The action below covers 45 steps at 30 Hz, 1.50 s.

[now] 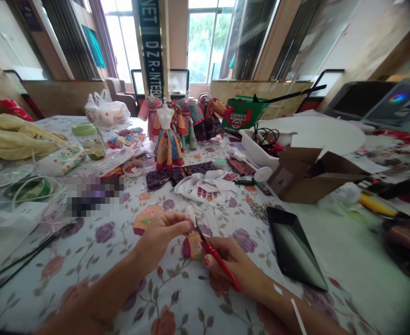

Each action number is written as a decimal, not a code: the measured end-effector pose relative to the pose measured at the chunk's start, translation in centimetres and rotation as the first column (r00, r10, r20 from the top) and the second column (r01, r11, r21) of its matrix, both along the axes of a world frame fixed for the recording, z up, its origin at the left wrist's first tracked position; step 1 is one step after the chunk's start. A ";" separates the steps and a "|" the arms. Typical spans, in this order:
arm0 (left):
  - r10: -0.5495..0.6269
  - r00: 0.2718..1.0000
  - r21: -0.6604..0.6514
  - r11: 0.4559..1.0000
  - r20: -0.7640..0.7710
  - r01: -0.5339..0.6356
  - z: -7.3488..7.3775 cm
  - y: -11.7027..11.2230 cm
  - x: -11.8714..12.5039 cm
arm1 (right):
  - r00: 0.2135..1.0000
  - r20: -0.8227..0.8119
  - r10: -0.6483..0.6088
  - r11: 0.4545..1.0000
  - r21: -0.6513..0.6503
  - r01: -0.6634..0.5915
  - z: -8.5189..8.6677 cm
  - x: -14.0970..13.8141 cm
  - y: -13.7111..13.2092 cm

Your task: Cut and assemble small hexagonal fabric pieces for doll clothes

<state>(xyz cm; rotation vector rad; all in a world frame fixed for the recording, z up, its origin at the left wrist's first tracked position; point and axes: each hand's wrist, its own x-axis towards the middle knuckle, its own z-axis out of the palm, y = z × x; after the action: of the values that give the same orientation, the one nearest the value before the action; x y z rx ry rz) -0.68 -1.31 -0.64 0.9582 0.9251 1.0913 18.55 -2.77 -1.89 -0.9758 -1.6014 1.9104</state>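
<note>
Floral tablecloth (86, 242): right grip (233, 263) (tight) around scissors (216, 255)

Pixelated patch (95, 195) on surface (177, 298): contents unreadable. Red scissors (219, 260): handle loops buried in right grip (236, 263); blades too thin to tell whether parted. Small fabric piece (192, 246): left edge under left grip (159, 237), right part behind scissors; pattern unclear. Both forearms cut off by bottom edge. Right side heavily blurred: yellow object (377, 204) and dark shapes beyond it unidentifiable. Banner (151, 42): lettering cut off by top edge. Clear container (20, 214) at left smeared.
</note>
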 end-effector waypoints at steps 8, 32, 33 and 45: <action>0.010 1.000 -0.016 1.000 -0.012 -0.011 -0.2 0.0 0.1 | 1.000 0.009 -0.003 1.000 -0.015 0.003 -0.2 0.1 0.0; 0.008 1.000 -0.026 1.000 0.025 -0.007 -0.2 0.1 0.0 | 0.999 -0.005 -0.034 0.999 -0.035 0.034 0.5 -0.3 -0.1; 0.008 1.000 -0.025 1.000 0.029 -0.007 -0.2 0.1 0.0 | 0.999 -0.007 -0.033 0.999 -0.039 0.032 0.6 -0.3 -0.1; -0.008 1.000 -0.012 1.000 0.023 0.008 -0.5 0.2 -0.2 | 0.999 0.035 -0.041 0.998 -0.038 0.042 -0.2 0.0 0.0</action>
<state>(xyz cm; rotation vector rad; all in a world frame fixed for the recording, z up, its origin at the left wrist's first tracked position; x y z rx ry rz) -0.88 -1.11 -1.15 0.9368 0.9081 1.0866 18.57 -2.80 -2.11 -1.0550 -1.5563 1.9131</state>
